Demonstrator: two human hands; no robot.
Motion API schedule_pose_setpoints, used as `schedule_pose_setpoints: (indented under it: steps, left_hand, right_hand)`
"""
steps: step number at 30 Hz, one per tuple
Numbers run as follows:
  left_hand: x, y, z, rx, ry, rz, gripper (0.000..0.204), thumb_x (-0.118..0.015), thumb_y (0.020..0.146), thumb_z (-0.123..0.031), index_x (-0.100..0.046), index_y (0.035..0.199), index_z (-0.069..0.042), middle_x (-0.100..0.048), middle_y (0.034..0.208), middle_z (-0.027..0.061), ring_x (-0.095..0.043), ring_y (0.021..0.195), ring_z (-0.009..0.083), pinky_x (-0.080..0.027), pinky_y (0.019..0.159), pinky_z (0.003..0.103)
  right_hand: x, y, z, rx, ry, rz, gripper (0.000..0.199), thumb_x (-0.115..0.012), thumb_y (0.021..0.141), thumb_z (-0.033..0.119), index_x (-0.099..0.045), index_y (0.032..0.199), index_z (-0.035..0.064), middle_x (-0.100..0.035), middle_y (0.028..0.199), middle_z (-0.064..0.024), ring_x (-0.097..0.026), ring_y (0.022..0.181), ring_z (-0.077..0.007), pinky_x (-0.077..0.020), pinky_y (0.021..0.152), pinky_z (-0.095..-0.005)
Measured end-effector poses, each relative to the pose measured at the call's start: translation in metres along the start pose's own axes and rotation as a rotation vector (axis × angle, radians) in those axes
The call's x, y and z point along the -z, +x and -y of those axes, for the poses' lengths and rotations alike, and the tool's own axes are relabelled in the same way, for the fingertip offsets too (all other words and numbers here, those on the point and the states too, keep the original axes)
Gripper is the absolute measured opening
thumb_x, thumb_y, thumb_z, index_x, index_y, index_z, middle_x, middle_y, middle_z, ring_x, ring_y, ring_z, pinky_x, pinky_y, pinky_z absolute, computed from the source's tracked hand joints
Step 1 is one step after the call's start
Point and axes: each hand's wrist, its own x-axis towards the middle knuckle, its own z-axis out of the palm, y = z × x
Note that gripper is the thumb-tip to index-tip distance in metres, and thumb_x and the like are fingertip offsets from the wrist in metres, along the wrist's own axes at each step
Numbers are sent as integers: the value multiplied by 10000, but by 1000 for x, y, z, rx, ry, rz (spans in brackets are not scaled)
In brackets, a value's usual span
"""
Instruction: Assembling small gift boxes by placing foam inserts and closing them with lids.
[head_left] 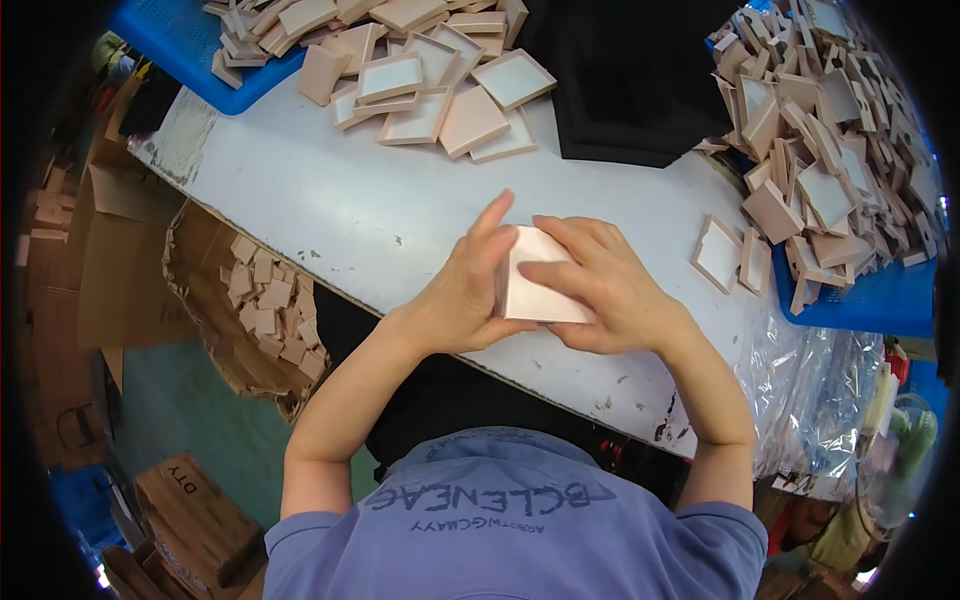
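Observation:
A small pale pink cardboard box is held between my two hands, above the near edge of the white table. My left hand grips its left side, thumb under the near edge and one finger raised. Across the top and right side lies my right hand, its fingers bent over the box. Whether the box is a lid, a base or both fitted together I cannot tell. To the right on the table rest two open box halves.
Loose box halves are heaped at the back, partly in a blue crate. Another heap fills a blue crate at right. A black sheet-like thing lies between them. Left below, a carton holds closed boxes. Clear plastic covers the right corner.

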Motion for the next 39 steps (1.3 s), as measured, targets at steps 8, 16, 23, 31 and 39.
schedule_pose_setpoints:
  steps: [8, 16, 23, 31, 39]
  left_hand:
    - [8, 6, -22, 114, 305, 295, 833, -726, 715, -337, -316, 1383, -58, -235, 1442, 228, -297, 1295, 415, -242, 1024, 507]
    - [18, 10, -17, 120, 322, 299, 769, -682, 773, -351, -314, 1371, -38, -280, 1428, 216, -289, 1308, 368, -225, 1025, 473]
    - [58, 47, 63, 392, 398, -334, 398, -680, 786, -246, -521, 1082, -32, -533, 957, 119, -497, 902, 271, -394, 799, 360]
    - [74, 28, 105, 354, 717, -188, 120, -647, 788, -116, -552, 781, -42, -512, 881, 112, -484, 852, 317, -399, 754, 388]
    - [50, 13, 9, 141, 304, -227, 153, -660, 713, 2, -583, 833, -54, -500, 1069, 162, -503, 928, 293, -427, 774, 350]
  right_hand:
    - [-13, -12, 6, 39, -237, 34, 601, -758, 626, 373, -584, 1155, 147, -386, 1334, -234, -412, 1162, -369, -342, 925, -467]
    - [4, -13, 2, -16, -185, 95, 677, -711, 674, 463, -536, 1218, 100, -377, 1356, -228, -391, 1208, -371, -307, 971, -483]
    - [122, 21, -76, -214, -765, -270, 564, -763, 656, 173, -559, 1171, 69, -473, 1321, -102, -415, 1227, -304, -354, 992, -394]
    - [159, 40, -110, -507, -305, -41, 173, -697, 743, 122, -636, 810, -27, -474, 1327, -150, -400, 1270, -287, -380, 960, -382]
    - [178, 38, -129, -602, 229, 64, 219, -656, 812, 159, -608, 668, 1, -586, 1190, -180, -272, 1363, -262, -249, 1051, -387]
